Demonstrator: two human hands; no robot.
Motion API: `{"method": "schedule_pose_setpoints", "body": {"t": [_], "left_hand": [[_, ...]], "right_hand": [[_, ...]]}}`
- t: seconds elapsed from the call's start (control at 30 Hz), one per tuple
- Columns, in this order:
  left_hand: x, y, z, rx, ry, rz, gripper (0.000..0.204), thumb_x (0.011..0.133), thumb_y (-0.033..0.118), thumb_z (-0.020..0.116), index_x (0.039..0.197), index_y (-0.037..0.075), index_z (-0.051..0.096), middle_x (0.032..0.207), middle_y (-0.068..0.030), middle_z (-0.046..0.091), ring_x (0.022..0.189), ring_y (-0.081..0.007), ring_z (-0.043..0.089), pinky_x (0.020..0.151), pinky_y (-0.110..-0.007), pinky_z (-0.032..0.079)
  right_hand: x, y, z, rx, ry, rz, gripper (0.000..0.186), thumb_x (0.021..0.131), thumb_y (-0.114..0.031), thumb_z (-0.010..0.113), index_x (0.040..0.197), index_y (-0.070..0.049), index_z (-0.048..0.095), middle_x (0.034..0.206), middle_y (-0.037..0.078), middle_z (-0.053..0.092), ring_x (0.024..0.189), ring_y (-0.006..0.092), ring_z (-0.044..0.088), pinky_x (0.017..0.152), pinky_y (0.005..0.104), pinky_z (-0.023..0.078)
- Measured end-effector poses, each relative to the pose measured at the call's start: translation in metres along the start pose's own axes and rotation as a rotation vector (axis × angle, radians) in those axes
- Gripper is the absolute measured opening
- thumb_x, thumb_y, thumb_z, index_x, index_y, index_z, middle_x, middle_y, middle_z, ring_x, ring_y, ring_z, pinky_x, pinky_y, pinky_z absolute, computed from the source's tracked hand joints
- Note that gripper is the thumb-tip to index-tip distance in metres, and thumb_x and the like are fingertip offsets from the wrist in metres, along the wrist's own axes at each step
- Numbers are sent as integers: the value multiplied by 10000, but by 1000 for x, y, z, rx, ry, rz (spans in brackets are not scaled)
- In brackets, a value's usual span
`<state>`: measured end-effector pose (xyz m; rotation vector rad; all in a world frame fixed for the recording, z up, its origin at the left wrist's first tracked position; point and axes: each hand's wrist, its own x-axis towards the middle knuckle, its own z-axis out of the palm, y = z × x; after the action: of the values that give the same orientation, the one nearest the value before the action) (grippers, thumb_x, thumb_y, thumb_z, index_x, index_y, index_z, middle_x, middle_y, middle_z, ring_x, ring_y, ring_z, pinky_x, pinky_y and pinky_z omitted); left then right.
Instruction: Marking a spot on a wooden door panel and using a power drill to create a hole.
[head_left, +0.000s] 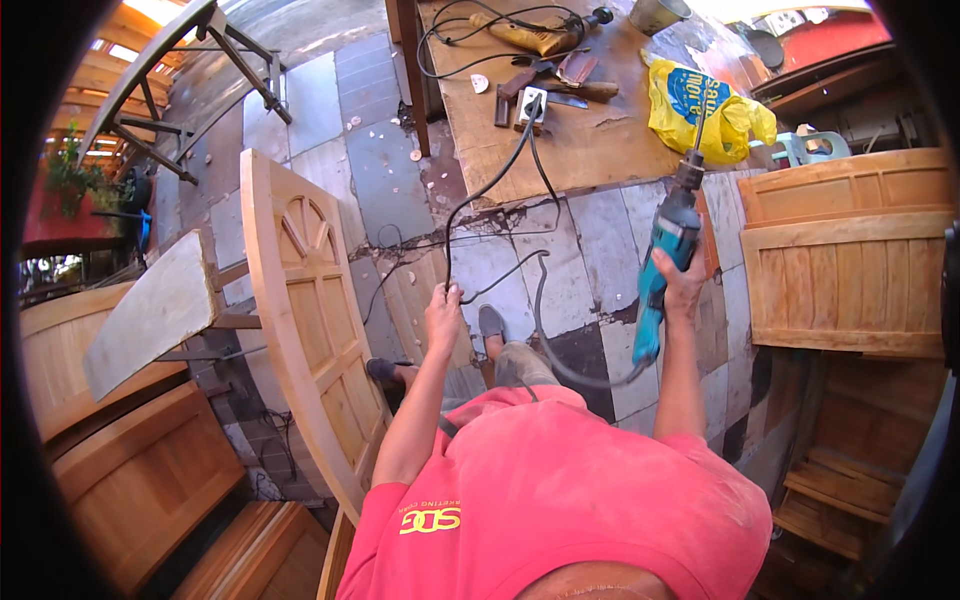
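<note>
My right hand (684,285) is wrapped around the grip of a teal power drill (676,228), held upright with its long bit pointing away from me. The bit overlaps a yellow plastic bag (690,100) in the picture; I cannot tell whether they touch. In my left hand (443,318), the fingers are closed on a black power cord (449,230). That cord rises to a white outlet box (531,108) on the worktable (475,150). Another length of cord leaves the drill's lower end and loops toward my left hand.
On my left leans a carved wooden door (315,290), beside a grey board (155,310). Wooden panels (850,270) stand at right, more (150,480) at lower left. A corded yellow tool (530,36) lies on the worktable. Cords trail over the tiled floor (480,265).
</note>
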<state>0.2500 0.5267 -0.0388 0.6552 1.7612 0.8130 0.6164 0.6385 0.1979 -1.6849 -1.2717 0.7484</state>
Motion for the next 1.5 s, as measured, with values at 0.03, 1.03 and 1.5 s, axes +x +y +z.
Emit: {"method": "schedule_pose_setpoints", "body": {"t": [0.03,1.03,1.5], "left_hand": [[-1,2,0,47,-33,-38,411,1121,329,574,1434,64,586,1234,-121,729,1050,-173,705,810,-337,596],[-184,170,-115,-1239,-269,299,843,992,616,669,1641,152,395,1584,-68,533,1454,-232,514,1215,-448,395],[-172,146,-123,-1121,182,193,756,899,685,723,1403,136,598,1271,-38,685,1165,-212,644,985,-409,514]], "right_hand": [[-13,-10,2,48,-29,-21,1084,774,-309,870,1663,-10,327,1406,124,615,1203,209,629,1066,347,497],[-136,-192,201,-200,-562,-1214,988,666,-267,899,1586,-268,541,1230,177,568,1089,371,629,981,504,531],[-23,-21,186,-123,-37,-322,329,974,-215,744,1259,-52,719,1163,150,712,1106,341,660,980,458,520]]}}
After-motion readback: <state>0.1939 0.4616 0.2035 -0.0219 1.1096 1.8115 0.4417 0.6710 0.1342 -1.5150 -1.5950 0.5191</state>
